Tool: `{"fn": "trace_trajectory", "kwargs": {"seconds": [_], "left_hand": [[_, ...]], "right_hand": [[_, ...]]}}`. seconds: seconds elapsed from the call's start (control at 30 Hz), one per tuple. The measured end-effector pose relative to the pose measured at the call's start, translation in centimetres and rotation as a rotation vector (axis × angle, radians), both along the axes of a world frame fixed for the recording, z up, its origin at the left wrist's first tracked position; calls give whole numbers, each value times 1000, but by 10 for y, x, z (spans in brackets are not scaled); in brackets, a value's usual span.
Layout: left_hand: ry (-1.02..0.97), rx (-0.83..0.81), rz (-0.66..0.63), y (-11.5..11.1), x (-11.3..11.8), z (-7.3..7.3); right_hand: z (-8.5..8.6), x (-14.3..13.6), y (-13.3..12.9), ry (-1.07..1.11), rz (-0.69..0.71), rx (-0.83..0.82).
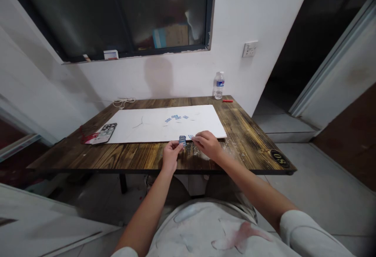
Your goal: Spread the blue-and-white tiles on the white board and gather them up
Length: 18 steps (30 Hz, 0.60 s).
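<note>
Between the thumb and fingers of my left hand (171, 153) is a small dark-blue card-like piece (182, 140), held over the near edge of the white board. My right hand (207, 144) is just to its right, its fingertips pinched on a smaller blue-and-white piece (190, 137). What is printed on either one is too small to read. Farther in on the white board (152, 132), several small blue striped pieces (176, 117) lie in a loose arc. Short dark marks sit beneath them, and a branching pencil-like line is drawn to the left.
A phone in a patterned case (105, 132) with a red strap (88, 136) lies on the board's left end. At the wooden table's (249, 147) back are a white cable (123, 101), a water bottle (219, 85) and a red pen (227, 101). A wall and window stand behind.
</note>
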State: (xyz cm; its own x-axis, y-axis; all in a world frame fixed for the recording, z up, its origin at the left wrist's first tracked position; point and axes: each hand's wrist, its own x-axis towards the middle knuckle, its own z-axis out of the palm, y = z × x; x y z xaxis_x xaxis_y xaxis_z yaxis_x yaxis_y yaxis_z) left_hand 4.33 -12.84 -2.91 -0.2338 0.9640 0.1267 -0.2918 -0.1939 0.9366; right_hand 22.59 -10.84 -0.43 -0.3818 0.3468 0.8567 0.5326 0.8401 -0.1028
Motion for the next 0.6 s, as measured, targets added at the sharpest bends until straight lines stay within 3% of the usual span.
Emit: {"fn": "trace_trajectory", "kwargs": {"seconds": [0.13,0.3,0.6], "left_hand": [[-23,-3,-27,-1,-1,2],[-27,-14,-110,-5,-3,5],[-63,-27,-140,-7,-3,10]], "right_hand": [[-3,-10,-12,-80,41,79],[-15,-18,-10,-190,17,-21],[-18,-20,-8,-129,21,-76]]}}
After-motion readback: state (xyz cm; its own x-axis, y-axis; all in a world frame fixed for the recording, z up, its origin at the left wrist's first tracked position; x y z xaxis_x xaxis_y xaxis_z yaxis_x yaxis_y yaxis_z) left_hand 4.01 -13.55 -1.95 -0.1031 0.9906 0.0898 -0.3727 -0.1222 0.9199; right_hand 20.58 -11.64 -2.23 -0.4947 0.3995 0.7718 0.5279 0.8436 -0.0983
